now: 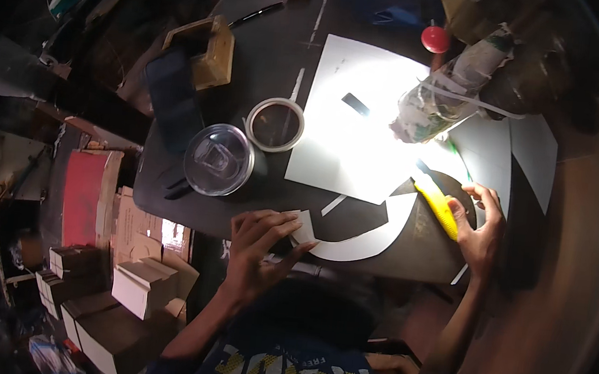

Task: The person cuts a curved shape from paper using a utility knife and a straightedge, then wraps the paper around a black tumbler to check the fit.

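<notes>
The fingers and thumb of my left hand (261,245) pinch one end of a curved white paper strip (362,250). From there the strip bends to the right and up along the table's near edge. My right hand (479,229) curls round the lower end of a yellow utility knife (435,204), thumb against its side. The knife points up and left, its tip near the strip's far end and under the bright light. Just beyond lies a large white sheet (339,147) with a small dark rectangular piece (356,104) on it.
A paper-wrapped lamp (453,93) glares over the sheet. On the left stand a tape roll (299,126), a clear-lidded container (219,159), a dark case (173,92) and a wooden box (219,60). White offcuts (533,155) lie right. Cardboard boxes (109,327) stack below left.
</notes>
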`<state>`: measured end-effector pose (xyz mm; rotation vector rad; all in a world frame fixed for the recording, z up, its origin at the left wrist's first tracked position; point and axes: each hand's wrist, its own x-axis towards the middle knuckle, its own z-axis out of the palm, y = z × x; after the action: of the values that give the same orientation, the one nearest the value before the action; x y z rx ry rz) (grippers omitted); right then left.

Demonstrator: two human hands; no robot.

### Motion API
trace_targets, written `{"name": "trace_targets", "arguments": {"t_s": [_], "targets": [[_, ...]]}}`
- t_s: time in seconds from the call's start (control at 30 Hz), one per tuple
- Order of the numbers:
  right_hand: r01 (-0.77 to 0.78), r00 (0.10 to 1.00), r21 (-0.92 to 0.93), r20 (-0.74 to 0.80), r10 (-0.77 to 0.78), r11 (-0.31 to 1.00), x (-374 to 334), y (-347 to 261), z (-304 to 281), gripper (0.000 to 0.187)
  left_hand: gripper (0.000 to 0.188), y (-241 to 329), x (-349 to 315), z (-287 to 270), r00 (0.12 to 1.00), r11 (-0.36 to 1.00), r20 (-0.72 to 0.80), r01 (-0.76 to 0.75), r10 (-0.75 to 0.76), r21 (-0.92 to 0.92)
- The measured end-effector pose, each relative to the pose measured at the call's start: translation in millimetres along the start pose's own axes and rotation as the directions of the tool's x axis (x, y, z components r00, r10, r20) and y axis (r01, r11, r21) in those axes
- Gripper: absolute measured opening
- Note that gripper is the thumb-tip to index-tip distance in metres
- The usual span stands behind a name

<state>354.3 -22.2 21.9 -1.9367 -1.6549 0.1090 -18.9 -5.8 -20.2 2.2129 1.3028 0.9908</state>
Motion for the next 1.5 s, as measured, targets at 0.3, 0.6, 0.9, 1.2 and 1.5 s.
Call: {"name": "trace_targets", "arguments": {"t_s": [0.3,0.6,0.9,1.2,1.5], "targets": [[-0.106,0.965,-0.12,0.228,0.131,0.987,2.1,5.4,9.4,0.035,0.033,-6.9,-10.2,-4.4,0.999,0.999,-0.037,0.027,-0.028,-0.039],[-0.16,0.915,-0.081,0.361,0.179,0.984,-2.2,1.9,-2.8,0.033,0.04,1.7,-2.9,-4.7,0.995,0.997,0.069,0.07,-0.072,0.031],[-0.204,0.958,-0.164,0.167,0.231,0.965,-25.4,-9.6,-22.1,0.037,0.04,6.5,-12.1,0.5,0.996,0.994,0.015,0.081,-0.083,0.069],[-0.329,0.876,-0.233,0.287,0.388,0.915,-37.5,-18.0,-33.3,0.026,0.045,16.7,-11.2,10.1,0.997,0.998,0.074,0.034,-0.038,0.052],[0.033,0.996,-0.244,-0.074,-0.053,0.969,-105.2,-76.5,-29.8,0.03,0.045,30.6,-3.8,23.7,0.994,0.996,0.101,0.03,-0.038,0.082]]}}
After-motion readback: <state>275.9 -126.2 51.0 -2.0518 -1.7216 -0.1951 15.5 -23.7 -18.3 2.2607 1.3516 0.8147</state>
